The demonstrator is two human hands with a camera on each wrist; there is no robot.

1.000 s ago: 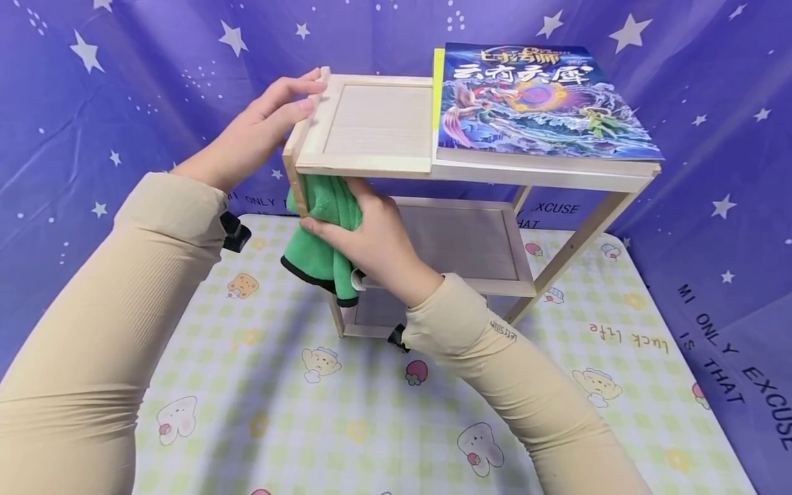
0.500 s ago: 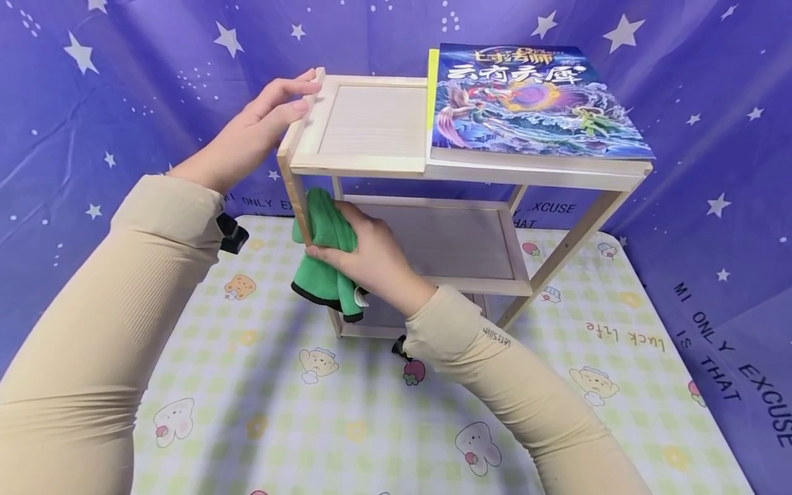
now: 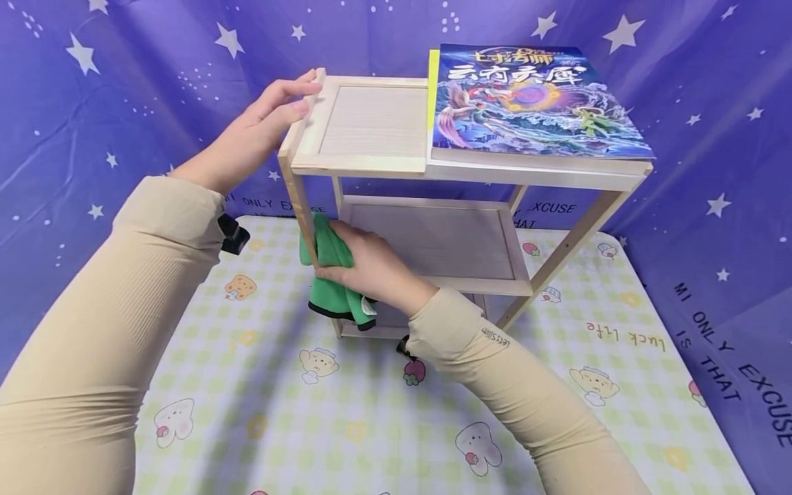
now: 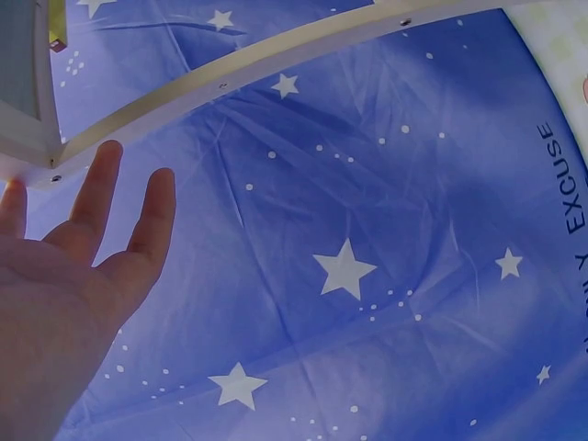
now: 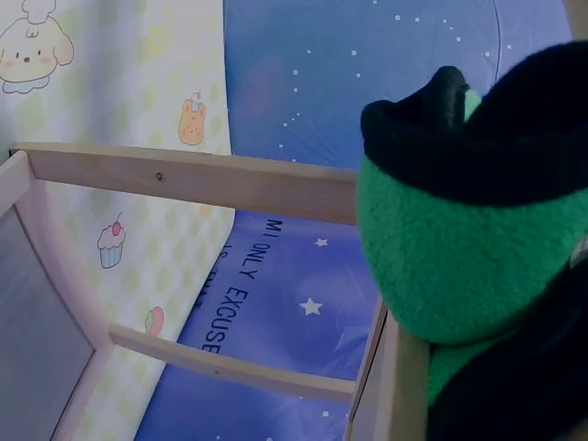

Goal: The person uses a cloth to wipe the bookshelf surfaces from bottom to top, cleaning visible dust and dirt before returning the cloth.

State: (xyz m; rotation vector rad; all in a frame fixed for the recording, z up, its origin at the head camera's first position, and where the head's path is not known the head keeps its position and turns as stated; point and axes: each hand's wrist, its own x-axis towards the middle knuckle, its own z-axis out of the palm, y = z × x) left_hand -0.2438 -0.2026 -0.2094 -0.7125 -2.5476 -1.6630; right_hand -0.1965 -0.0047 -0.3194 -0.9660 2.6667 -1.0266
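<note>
My right hand (image 3: 377, 268) holds a folded green cloth (image 3: 340, 297) with black edging and a white label. It wraps the cloth around the front left leg (image 3: 300, 203) of a pale wooden shelf (image 3: 371, 166), near the middle tier. In the right wrist view the cloth (image 5: 469, 257) bulges beside the wood, and the fingers are hidden. My left hand (image 3: 262, 127) rests its fingertips on the top left edge of the shelf. Its fingers look extended in the left wrist view, where the hand (image 4: 83, 266) meets the frame's corner.
A book (image 3: 538, 103) with a colourful cover lies on the right half of the top tier. The middle tier (image 3: 458, 240) is a grey panel. The shelf stands on a checked tablecloth (image 3: 371, 405), with a purple starry curtain (image 3: 371, 34) behind.
My right hand has slid the green cloth down the front left leg, from just under the top tier to about the middle tier. The left hand keeps its place on the top edge.
</note>
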